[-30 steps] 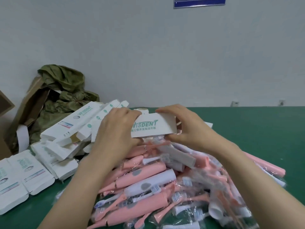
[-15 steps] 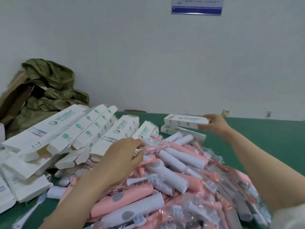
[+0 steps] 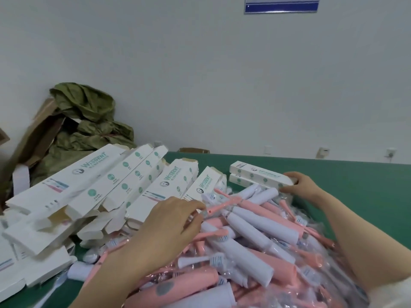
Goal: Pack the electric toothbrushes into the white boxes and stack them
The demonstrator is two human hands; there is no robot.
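The white box [image 3: 260,171] has come down onto a lower box [image 3: 250,181] just behind the toothbrush pile [image 3: 255,241], with my right hand [image 3: 300,185] curled round its end. My left hand [image 3: 171,223] lies on the pile's left edge, and I cannot tell what its fingers grip.

Table [image 3: 355,187]: green top. Near and right side: heap of toothbrushes [image 3: 251,238], pink and white, many in clear wrap, reaching the near edge. Left side: loose pile of open boxes [image 3: 104,192], white with green print, leaning on one another, end flaps open; flatter ones lie at the near left corner. Far side, just behind the heap: closed box [image 3: 258,171] lying on a second box [image 3: 244,180]. Far edge: brown cardboard scrap [image 3: 194,150], partly hidden.
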